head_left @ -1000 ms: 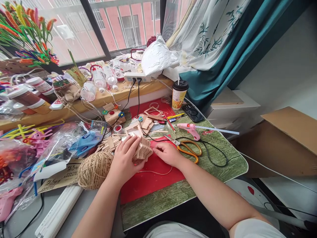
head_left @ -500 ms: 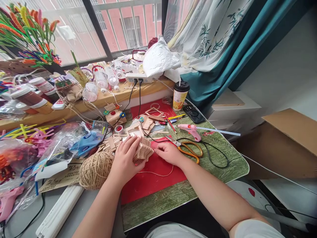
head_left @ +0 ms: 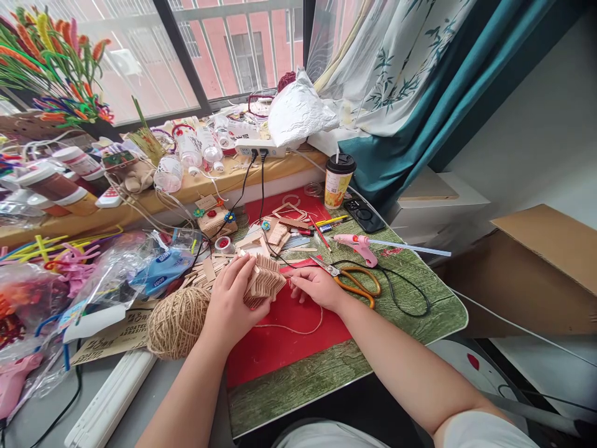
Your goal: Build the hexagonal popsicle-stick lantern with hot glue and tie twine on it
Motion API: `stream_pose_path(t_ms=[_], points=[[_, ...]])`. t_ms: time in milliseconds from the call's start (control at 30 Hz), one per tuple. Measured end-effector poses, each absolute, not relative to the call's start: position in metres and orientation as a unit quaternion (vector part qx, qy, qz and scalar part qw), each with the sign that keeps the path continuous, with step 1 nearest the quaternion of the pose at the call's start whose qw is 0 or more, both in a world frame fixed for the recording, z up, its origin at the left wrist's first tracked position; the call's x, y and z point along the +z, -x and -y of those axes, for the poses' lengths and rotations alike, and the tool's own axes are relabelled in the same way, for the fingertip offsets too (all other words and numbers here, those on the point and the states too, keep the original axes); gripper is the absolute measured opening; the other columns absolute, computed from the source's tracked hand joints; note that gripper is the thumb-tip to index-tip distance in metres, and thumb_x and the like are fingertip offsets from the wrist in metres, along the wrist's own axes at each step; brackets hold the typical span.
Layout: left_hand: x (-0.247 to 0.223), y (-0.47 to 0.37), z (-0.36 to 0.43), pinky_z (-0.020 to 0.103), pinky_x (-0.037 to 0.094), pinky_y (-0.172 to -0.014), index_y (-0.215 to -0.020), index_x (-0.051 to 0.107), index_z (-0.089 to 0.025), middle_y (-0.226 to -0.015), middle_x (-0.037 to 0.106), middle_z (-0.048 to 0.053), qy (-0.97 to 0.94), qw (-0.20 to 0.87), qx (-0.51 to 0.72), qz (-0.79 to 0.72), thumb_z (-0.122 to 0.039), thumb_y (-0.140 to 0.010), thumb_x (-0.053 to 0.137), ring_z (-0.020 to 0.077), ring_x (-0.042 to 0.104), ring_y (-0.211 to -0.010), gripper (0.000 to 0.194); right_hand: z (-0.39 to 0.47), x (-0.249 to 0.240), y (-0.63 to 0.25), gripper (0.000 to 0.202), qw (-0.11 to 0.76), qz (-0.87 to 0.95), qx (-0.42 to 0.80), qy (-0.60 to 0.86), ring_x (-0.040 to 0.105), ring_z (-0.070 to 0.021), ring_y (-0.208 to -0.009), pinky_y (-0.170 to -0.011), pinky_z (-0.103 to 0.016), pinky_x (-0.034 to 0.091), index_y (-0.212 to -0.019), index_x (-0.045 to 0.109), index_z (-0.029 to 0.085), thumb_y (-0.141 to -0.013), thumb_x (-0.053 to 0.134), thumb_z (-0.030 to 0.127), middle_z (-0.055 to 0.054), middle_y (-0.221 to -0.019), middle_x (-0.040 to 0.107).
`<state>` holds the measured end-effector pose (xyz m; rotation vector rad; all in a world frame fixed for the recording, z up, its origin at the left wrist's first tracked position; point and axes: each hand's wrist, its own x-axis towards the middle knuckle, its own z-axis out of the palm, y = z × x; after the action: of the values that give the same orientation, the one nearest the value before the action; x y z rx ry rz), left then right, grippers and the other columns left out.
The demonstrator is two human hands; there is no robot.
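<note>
My left hand [head_left: 237,295] is wrapped around a small structure of stacked wooden craft sticks [head_left: 267,280], tilted above the red mat [head_left: 275,358]. Close by its right end, my right hand [head_left: 317,286] pinches a strand of twine [head_left: 298,331] at the fingertips. That strand curves over the mat and passes up under the right hand. To the left of my left forearm lies the ball of twine [head_left: 180,322]. Orange-handled scissors [head_left: 357,283] rest just right of my right hand. My palm and fingers hide part of the structure.
A pink glue gun [head_left: 358,247] with a clear stick, a black phone [head_left: 364,214] and a lidded cup [head_left: 339,180] stand toward the back right. Loose craft sticks [head_left: 201,272] lie behind my left hand. A black cord [head_left: 410,292] loops near the table's right edge.
My right hand's fingertips have drawn slightly away from the stick structure, with a bit of strand showing between. The structure has shifted a little left in my left hand.
</note>
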<state>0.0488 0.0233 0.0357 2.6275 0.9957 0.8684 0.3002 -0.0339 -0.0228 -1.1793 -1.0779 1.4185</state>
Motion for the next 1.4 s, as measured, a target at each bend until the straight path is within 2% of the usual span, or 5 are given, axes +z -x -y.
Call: stream_pose_path(t_ms=[267,567,833,1033,1400], points=[[0.042,-0.048,-0.018,0.061,0.046,-0.13,-0.168,0.041,-0.032,-0.169,0.048,0.014,-0.869,0.14,0.319,-0.352,-0.038,-0.088,0.087,0.0401,0.053,-0.155,0.093,0.045,-0.015,-0.304,0.044,0.556,0.429,0.561,0.439,0.076,-0.0189,-0.08,-0.066,-0.033,0.063,-0.082,0.075,0.02,-0.094,0.074,0.063,-0.012,-0.136,0.077],[0.012,-0.063,-0.009,0.064,0.041,-0.131,-0.171,0.034,-0.028,-0.167,0.048,0.018,-0.822,0.191,0.38,-0.379,-0.044,-0.089,0.086,0.0411,0.047,-0.157,0.098,0.069,0.009,-0.3,0.035,0.6,0.492,0.424,0.466,0.068,-0.0339,-0.129,-0.074,-0.037,0.065,-0.086,0.079,0.025,-0.104,0.067,0.053,-0.015,-0.131,0.074],[0.001,-0.056,-0.017,0.064,0.039,-0.131,-0.168,0.038,-0.026,-0.167,0.048,0.019,-0.811,0.24,0.407,-0.344,-0.053,-0.092,0.081,0.0413,0.047,-0.158,0.092,0.069,0.0,-0.297,0.04,0.557,0.467,0.466,0.504,0.073,-0.026,-0.092,-0.073,-0.038,0.063,-0.083,0.077,0.024,-0.1,0.069,0.059,-0.011,-0.112,0.077],[-0.007,-0.055,-0.017,0.062,0.044,-0.129,-0.154,0.052,-0.024,-0.157,0.057,0.019,-0.754,0.308,0.474,-0.335,-0.052,-0.105,0.063,0.0377,0.054,-0.152,0.057,0.06,-0.008,-0.294,0.033,0.544,0.404,0.541,0.497,0.072,-0.0209,-0.076,-0.066,-0.032,0.059,-0.08,0.072,0.023,-0.096,0.072,0.053,-0.004,-0.082,0.073],[-0.011,-0.053,-0.015,0.059,0.051,-0.125,-0.143,0.059,-0.026,-0.152,0.064,0.016,-0.759,0.299,0.473,-0.332,-0.038,-0.108,0.062,0.0321,0.062,-0.146,0.037,0.042,0.009,-0.309,0.039,0.428,0.314,0.655,0.537,0.029,-0.0053,-0.041,-0.041,-0.021,0.019,-0.077,0.061,0.021,-0.078,0.08,0.055,0.008,-0.058,0.052]])
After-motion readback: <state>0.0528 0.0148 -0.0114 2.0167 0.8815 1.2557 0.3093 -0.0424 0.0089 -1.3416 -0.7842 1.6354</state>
